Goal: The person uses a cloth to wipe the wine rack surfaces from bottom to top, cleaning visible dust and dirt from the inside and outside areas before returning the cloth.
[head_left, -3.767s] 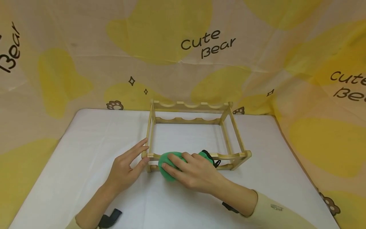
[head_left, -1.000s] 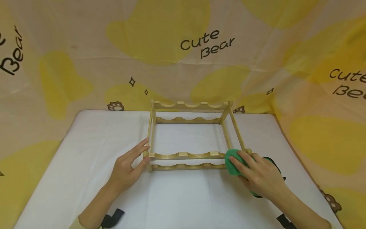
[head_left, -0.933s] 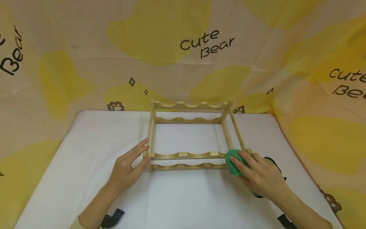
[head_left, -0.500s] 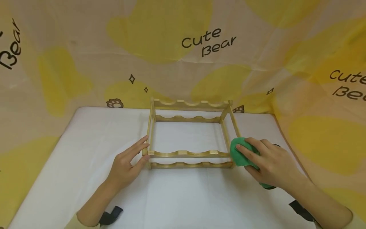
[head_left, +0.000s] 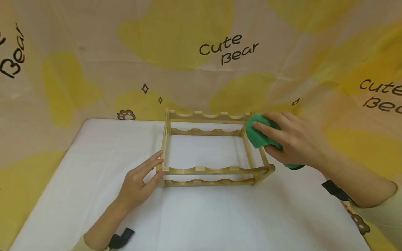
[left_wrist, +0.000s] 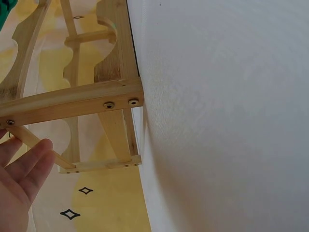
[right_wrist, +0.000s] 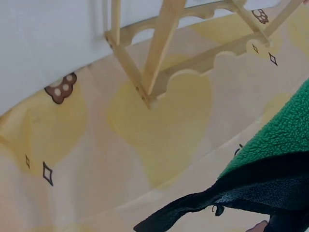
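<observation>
A light wooden wine rack (head_left: 216, 170) with scalloped rails stands upright on the white table. My left hand (head_left: 136, 184) rests against its front left corner, fingers mostly straight along the side. The left wrist view shows those fingertips (left_wrist: 44, 147) by a thin side bar. My right hand (head_left: 296, 139) grips a bunched green towel (head_left: 260, 134) at the rack's right side, near the back. The towel overlaps the back right corner there and hides it. In the right wrist view the towel (right_wrist: 282, 130) shows terry pile and a black border; most of the right hand is outside that view.
A yellow and beige printed cloth (head_left: 176, 48) hangs behind the table and on both sides. White table surface (head_left: 194, 216) spreads in front of the rack. Dark straps (head_left: 121, 238) show at both wrists.
My right hand has moved the green towel from the rack's front rail to the front right corner, then back along the right side. My left hand and the rack have stayed in place.
</observation>
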Motion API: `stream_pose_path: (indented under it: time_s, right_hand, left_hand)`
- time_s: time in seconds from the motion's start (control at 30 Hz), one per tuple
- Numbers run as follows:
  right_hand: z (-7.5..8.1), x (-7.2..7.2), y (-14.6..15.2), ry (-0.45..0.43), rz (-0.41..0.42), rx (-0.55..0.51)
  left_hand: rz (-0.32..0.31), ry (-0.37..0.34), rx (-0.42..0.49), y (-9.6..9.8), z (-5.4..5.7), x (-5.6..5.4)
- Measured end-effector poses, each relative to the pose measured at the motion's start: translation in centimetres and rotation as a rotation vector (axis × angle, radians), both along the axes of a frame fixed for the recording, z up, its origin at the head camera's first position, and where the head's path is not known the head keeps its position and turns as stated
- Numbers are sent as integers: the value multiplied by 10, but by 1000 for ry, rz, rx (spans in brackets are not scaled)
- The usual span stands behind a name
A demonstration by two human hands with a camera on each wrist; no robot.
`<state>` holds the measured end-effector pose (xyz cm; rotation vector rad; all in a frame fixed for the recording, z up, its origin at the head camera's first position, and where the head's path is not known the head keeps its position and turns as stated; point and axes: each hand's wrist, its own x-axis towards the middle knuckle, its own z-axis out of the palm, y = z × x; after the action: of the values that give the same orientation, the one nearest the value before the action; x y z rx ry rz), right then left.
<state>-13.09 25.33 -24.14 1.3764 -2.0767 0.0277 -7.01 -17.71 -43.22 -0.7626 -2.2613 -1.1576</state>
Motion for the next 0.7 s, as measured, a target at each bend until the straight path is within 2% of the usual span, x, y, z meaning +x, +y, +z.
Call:
stream_pose_path:
  time_s: [0.13, 0.27, 0.47, 0.7]
  right_hand:
    - [14, -14, -12, -11, 31, 35]
    - [20, -26, -23, -21, 10, 79]
    - [19, -48, -43, -81, -18, 139]
    - [11, -76, -66, -92, -13, 153]
  left_hand:
    - [-1, 2, 0, -1, 0, 1]
    - [-9, -7, 1, 0, 0, 1]
    - [-9, -4, 7, 0, -1, 2]
    - [-6, 20, -3, 0, 0, 0]
